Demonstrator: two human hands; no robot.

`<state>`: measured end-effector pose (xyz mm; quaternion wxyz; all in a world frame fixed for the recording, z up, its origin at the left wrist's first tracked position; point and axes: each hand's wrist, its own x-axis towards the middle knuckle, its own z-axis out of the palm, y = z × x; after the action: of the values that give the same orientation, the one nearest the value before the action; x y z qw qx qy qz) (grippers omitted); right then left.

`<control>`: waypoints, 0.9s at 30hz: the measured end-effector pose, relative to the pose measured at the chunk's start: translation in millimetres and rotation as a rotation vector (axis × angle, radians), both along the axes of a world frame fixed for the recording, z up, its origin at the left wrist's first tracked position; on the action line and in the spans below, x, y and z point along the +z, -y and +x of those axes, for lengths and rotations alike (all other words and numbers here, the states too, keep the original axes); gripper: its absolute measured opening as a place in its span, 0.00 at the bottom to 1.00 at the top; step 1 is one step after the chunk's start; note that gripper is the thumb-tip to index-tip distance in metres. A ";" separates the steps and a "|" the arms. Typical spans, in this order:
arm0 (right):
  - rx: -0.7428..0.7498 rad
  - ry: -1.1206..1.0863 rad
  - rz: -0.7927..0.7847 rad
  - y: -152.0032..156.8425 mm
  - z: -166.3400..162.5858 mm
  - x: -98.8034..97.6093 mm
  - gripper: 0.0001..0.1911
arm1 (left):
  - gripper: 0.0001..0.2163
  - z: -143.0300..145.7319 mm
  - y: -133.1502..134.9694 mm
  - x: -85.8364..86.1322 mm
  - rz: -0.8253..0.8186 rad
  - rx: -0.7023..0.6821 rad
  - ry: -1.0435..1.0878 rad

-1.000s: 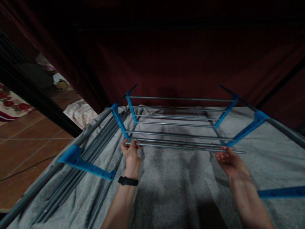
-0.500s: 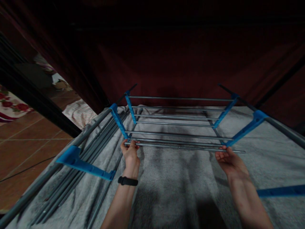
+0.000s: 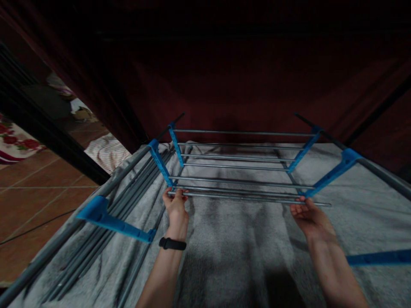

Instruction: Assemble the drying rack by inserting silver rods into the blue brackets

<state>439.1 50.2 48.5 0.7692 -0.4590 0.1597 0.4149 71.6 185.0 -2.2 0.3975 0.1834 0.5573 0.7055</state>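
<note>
A thin grey metal rod (image 3: 237, 197) runs crosswise in front of me, held at both ends. My left hand (image 3: 175, 203), with a black band on its wrist, pinches its left end beside a blue plastic bracket (image 3: 159, 162). Near the rod's other end, my right hand (image 3: 306, 214) grips it close to the foot of another blue bracket (image 3: 335, 171); the tip sticks out past the fingers. Behind it stands a rack frame with several crossbars (image 3: 240, 132) fixed between blue brackets. On the left side tube, a blue bracket (image 3: 112, 222) has no crossbar in it.
Several grey tubes (image 3: 105, 226) lie in a bundle on the grey blanket (image 3: 231, 256) to the left. A blue bracket (image 3: 382, 256) juts in at the right. Dark red panelling (image 3: 224, 85) rises behind the rack. Tiled floor (image 3: 38, 201) shows at the left.
</note>
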 end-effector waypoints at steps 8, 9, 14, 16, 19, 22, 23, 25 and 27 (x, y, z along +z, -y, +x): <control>0.009 0.006 -0.015 1.0 0.7 -2.2 0.14 | 0.19 2.0 2.0 5.3 -0.006 -0.013 0.011; 0.012 0.010 -0.014 1.0 1.2 -2.9 0.14 | 0.18 2.2 2.3 6.0 -0.008 -0.013 0.013; 0.009 0.002 -0.009 0.4 4.1 -6.5 0.15 | 0.17 2.6 2.9 7.2 -0.009 -0.016 0.013; 0.003 -0.001 -0.003 0.5 3.9 -6.4 0.14 | 0.17 3.0 3.1 7.9 -0.014 -0.004 0.001; 0.001 -0.003 -0.009 0.9 1.4 -3.5 0.14 | 0.16 3.8 3.9 10.8 -0.014 0.020 -0.041; 0.013 -0.006 -0.028 0.9 -1.9 0.7 0.15 | 0.16 4.5 5.3 14.9 -0.007 0.017 -0.066; 0.016 -0.006 -0.032 0.8 -2.7 1.8 0.15 | 0.16 4.6 5.7 15.9 -0.005 0.014 -0.068; 0.016 -0.007 -0.032 0.5 -3.4 3.1 0.15 | 0.17 4.6 6.3 16.8 -0.007 0.008 -0.072; 0.014 -0.009 -0.025 0.3 -3.0 3.2 0.15 | 0.17 4.4 6.4 16.2 -0.010 0.002 -0.076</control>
<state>436.2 49.9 51.7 0.7599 -0.4677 0.1648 0.4204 76.0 178.7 14.1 0.3761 0.2073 0.5757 0.6958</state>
